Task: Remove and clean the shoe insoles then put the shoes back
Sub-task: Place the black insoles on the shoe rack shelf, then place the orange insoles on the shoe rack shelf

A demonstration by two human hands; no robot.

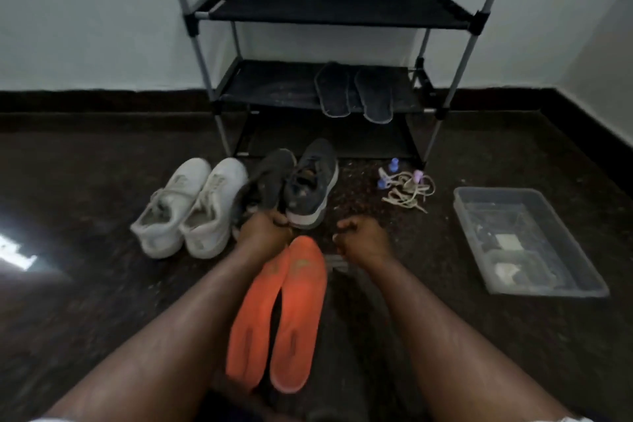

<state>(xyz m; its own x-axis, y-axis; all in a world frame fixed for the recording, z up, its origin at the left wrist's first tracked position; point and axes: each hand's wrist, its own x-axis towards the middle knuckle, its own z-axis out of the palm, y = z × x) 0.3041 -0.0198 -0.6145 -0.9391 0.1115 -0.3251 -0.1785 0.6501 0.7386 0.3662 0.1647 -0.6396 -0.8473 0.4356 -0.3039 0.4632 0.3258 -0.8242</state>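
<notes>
glowing orange insoles [287,315] lying paired

Two orange insoles [284,319] side by side on the dark floor [85,284], between the forearms. Left hand [263,228] gripping the heel of the tilted left grey shoe [267,181]; right grey shoe [313,181] upright just beside. Right hand [359,236] curled loosely, apart from the shoes. White sneakers [191,209] to the left. Dark insoles [354,94] on the rack [274,89] shelf, far. Laces [407,188] and clear plastic tub [527,240] to the right.
</notes>
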